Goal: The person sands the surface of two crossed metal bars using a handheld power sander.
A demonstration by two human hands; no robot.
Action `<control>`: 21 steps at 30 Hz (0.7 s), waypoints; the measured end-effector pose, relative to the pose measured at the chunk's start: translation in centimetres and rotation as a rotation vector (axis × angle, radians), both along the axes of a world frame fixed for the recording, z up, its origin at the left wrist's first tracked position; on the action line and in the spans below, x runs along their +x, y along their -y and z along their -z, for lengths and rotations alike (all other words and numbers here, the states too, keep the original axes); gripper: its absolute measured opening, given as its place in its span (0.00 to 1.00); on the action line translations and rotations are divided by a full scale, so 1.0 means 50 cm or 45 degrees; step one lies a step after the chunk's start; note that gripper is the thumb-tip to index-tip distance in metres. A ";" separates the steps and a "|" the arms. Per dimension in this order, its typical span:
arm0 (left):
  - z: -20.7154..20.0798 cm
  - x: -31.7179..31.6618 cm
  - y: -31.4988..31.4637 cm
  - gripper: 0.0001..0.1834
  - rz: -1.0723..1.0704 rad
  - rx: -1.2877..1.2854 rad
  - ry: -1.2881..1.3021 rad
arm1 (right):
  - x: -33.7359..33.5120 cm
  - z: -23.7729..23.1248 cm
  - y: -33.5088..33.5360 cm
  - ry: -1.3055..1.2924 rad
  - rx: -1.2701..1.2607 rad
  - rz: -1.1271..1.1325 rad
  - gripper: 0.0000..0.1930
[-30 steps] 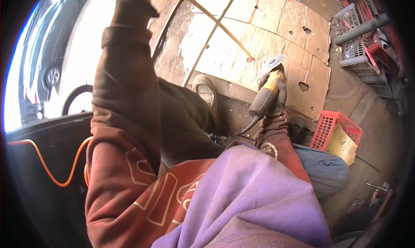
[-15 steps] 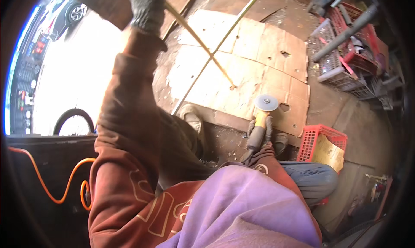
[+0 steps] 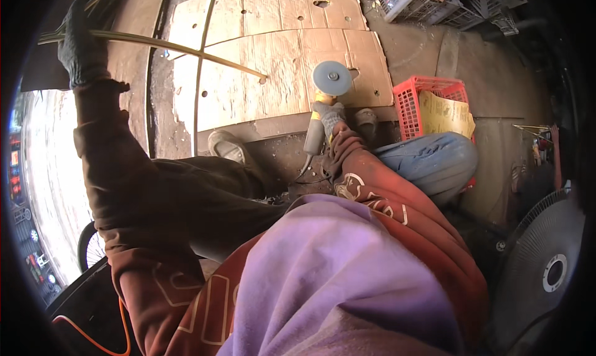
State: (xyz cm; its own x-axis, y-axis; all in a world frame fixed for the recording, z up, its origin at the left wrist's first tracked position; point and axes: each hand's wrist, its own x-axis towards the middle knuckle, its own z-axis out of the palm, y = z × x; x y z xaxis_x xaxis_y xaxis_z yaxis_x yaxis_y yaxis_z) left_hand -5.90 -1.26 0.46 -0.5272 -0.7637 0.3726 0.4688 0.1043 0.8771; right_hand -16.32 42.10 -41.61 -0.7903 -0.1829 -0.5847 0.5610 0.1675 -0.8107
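In a grey knit glove, my left hand (image 3: 85, 52) is at the upper left, closed around thin brass-coloured metal rods (image 3: 167, 44). These rods slant down to the right across another long rod (image 3: 200, 70), and their far end is over the cardboard sheet (image 3: 261, 58). My gloved right hand (image 3: 331, 115) grips a yellow and grey angle grinder (image 3: 315, 132). Its pale round disc (image 3: 332, 78) faces up above the cardboard's near right part. The disc is apart from the rods. My left fingertips are partly hidden in shadow.
A red plastic basket (image 3: 410, 111) holding yellowish paper stands right of the grinder, near my bent knee. Grey crates (image 3: 403, 2) are at the far right. A fan (image 3: 546, 269) stands at the lower right. My left shoe (image 3: 226, 146) rests by the cardboard's near edge.
My view has turned, so the scene appears shifted left and up, and the fan has come into view. My left hand still holds the rods, and my right hand still holds the grinder.
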 end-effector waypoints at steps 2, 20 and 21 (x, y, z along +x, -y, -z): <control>-0.002 0.009 -0.012 0.18 -0.122 -0.004 -0.031 | -0.015 0.011 0.014 -0.191 0.255 -0.054 0.43; -0.003 -0.008 -0.055 0.23 -0.113 -0.018 -0.071 | -0.090 -0.083 -0.043 0.028 0.968 -1.050 0.32; -0.003 -0.013 -0.062 0.25 -0.075 0.059 -0.089 | -0.090 -0.124 -0.049 0.131 0.952 -1.180 0.29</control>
State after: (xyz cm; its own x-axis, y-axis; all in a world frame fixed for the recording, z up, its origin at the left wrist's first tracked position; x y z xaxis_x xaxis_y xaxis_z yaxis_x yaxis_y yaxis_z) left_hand -6.53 1.83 0.60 -0.4549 -0.8100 0.3701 0.5229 0.0934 0.8472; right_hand -20.82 44.53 -35.42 -0.4803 -0.2464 -0.8418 0.0338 0.9538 -0.2985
